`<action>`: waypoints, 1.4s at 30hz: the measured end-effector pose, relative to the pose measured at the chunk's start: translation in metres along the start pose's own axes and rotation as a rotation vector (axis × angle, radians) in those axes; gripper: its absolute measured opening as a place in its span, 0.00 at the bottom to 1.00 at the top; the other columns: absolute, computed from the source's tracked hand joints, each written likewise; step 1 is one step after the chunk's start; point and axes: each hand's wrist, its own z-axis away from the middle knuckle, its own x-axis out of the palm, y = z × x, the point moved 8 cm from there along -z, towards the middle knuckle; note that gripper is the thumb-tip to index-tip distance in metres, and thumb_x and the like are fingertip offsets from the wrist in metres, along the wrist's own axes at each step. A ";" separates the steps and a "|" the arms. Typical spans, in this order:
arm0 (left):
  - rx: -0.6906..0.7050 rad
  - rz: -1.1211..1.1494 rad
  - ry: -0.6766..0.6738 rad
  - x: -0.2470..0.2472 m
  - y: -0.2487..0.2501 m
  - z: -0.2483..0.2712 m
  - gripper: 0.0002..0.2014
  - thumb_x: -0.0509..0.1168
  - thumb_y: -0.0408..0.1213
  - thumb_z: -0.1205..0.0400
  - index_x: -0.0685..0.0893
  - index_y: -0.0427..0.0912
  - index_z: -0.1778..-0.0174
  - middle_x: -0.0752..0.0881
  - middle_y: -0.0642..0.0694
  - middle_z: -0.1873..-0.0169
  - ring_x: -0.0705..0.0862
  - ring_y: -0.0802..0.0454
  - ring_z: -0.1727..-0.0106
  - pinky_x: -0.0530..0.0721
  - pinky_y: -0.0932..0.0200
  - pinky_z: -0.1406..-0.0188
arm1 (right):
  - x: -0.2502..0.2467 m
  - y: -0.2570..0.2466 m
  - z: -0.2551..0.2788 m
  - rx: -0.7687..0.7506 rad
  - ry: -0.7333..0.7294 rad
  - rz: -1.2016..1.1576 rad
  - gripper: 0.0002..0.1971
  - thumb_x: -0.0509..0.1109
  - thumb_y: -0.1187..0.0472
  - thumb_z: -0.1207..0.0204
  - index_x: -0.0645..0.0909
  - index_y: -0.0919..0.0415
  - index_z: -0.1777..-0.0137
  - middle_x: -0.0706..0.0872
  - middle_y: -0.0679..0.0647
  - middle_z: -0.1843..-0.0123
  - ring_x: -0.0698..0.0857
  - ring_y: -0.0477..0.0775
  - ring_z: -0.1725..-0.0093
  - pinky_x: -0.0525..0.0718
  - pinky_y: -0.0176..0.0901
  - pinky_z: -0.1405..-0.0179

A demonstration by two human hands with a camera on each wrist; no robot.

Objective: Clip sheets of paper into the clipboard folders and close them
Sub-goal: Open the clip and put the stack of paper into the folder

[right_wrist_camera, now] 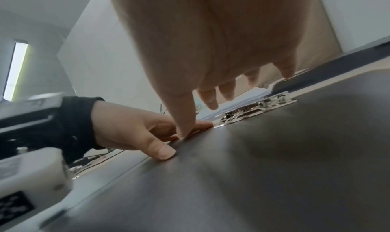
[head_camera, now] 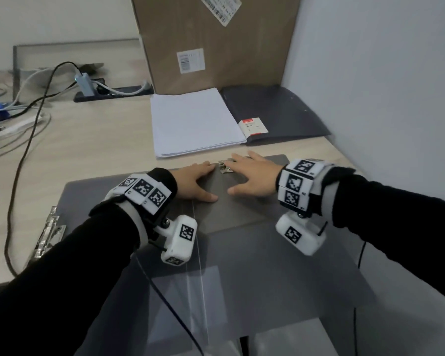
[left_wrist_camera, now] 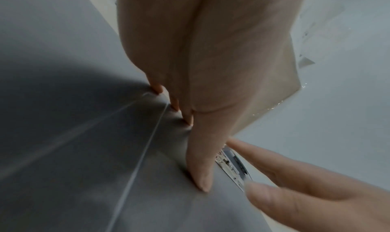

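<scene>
An open grey clipboard folder (head_camera: 242,253) lies in front of me, overhanging the desk's front edge. Its metal clip (head_camera: 225,166) sits at the far edge of the board. My left hand (head_camera: 195,182) lies flat on the board just left of the clip, fingers straight. My right hand (head_camera: 254,176) lies flat over the clip's right side, fingers spread. In the right wrist view the clip (right_wrist_camera: 255,108) shows beyond the fingertips (right_wrist_camera: 211,102). In the left wrist view the left thumb (left_wrist_camera: 200,165) presses the grey board (left_wrist_camera: 84,152). A white paper stack (head_camera: 193,122) lies behind the folder.
A second dark folder (head_camera: 280,111) with a red-and-white label lies right of the paper. A large cardboard box (head_camera: 216,42) stands behind. Another metal clip (head_camera: 48,232) shows at the near left. Cables and a power strip (head_camera: 18,127) lie at the left. A wall (head_camera: 383,86) bounds the right.
</scene>
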 end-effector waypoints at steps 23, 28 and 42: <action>0.008 -0.102 -0.031 0.012 -0.001 0.000 0.43 0.58 0.58 0.20 0.38 0.53 0.17 0.35 0.54 0.16 0.36 0.52 0.15 0.37 0.35 0.20 | -0.010 -0.010 -0.033 0.016 0.150 -0.096 0.24 0.60 0.49 0.20 0.62 0.55 0.28 0.76 0.55 0.31 0.74 0.60 0.28 0.71 0.57 0.32; 0.013 -0.081 -0.028 0.010 -0.001 0.002 0.43 0.59 0.58 0.20 0.40 0.53 0.17 0.36 0.54 0.16 0.37 0.52 0.15 0.37 0.36 0.19 | -0.050 0.024 -0.019 0.136 0.442 -0.322 0.04 0.61 0.59 0.20 0.75 0.53 0.49 0.87 0.55 0.44 0.84 0.60 0.44 0.82 0.52 0.43; 0.001 -0.073 -0.013 0.009 -0.001 0.003 0.43 0.60 0.56 0.20 0.41 0.53 0.16 0.37 0.55 0.16 0.38 0.52 0.15 0.39 0.38 0.19 | -0.002 0.075 0.007 0.222 -0.063 -0.080 0.37 0.55 0.49 0.16 0.40 0.61 0.16 0.38 0.55 0.14 0.49 0.55 0.14 0.51 0.45 0.16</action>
